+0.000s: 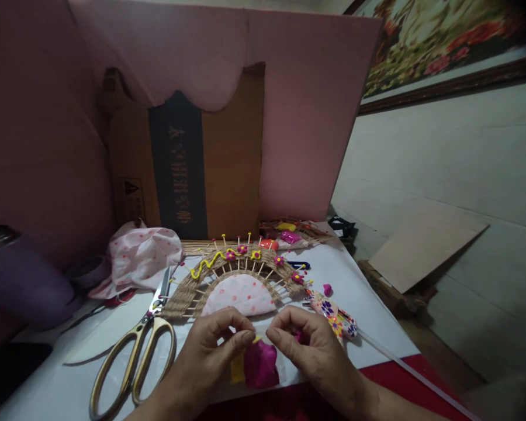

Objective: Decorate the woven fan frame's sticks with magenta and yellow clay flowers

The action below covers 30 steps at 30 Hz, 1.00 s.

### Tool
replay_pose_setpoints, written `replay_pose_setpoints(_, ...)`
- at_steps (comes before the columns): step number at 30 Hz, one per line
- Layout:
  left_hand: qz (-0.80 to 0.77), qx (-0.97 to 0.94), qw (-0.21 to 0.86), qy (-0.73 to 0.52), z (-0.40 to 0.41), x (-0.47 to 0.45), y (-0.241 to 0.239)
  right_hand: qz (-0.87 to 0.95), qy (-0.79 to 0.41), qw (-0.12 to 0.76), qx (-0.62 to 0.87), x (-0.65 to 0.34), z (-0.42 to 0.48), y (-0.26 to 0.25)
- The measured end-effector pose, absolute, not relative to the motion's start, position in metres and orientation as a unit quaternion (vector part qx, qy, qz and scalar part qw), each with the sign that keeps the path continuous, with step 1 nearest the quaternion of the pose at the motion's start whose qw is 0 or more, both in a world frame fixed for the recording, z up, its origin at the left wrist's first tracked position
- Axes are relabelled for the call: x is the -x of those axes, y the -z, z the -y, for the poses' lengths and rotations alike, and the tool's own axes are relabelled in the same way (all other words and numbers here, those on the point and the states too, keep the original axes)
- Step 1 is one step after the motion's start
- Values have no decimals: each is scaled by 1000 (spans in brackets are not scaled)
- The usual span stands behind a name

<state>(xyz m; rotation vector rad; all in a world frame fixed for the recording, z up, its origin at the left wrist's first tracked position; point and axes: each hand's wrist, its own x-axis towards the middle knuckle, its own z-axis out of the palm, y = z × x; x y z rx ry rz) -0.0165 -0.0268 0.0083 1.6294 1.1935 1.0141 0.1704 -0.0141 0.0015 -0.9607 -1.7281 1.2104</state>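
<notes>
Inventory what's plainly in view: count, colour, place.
Twine fan: 1, tan, centre
Large lump: 1, magenta, below hands
Yellow piece: 1, yellow, below hands
Small lump: 1, magenta, right of fan
Packets: 3, orange, yellow, magenta, rear
Floral tool: 1, multicoloured, right
Rod: 1, white, right
Scissors: 1, gold, left
Spotted cloth: 1, white, rear left
Container: 1, purple, far left
Cardboard: 1, brown-blue, rear
Backdrop: 1, pink, rear
Sheet: 1, tan, right
Picture: 1, multicoloured, upper right
Table: 1, white, foreground
Left hand: 1, bare, front
Right hand: 1, bare, front
</notes>
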Motion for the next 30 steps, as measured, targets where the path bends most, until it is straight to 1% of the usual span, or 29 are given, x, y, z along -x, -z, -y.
replay_pose_setpoints(4, -481, -690, 374, -389, 28, 16, -8, 706, -447, 392, 384, -171, 13, 1)
replay_pose_setpoints(9, -471, -706, 361, -386, 29, 15, -9, 710, -451, 392, 373, -171, 13, 1)
replay_pose_setpoints(12, -471, -693, 391, -381, 30, 16, -8, 701, -470, 393, 367, -171, 11, 0)
replay_pose_setpoints(15, -457, -641, 461, -410, 30, 17, -5, 679, -488, 403, 371, -172, 7, 0)
replay_pose_setpoints(18, -445, -605, 497, -435, 28, 17, -4, 669, -497, 406, 376, -173, 4, 0)
replay_pose_setpoints(23, -455, -570, 522, -441, 27, 14, -4, 697, -456, 392, 390, -173, 9, -1)
replay_pose_setpoints(30, -472, -575, 507, -435, 29, 12, -9, 719, -433, 389, 379, -172, 13, -5)
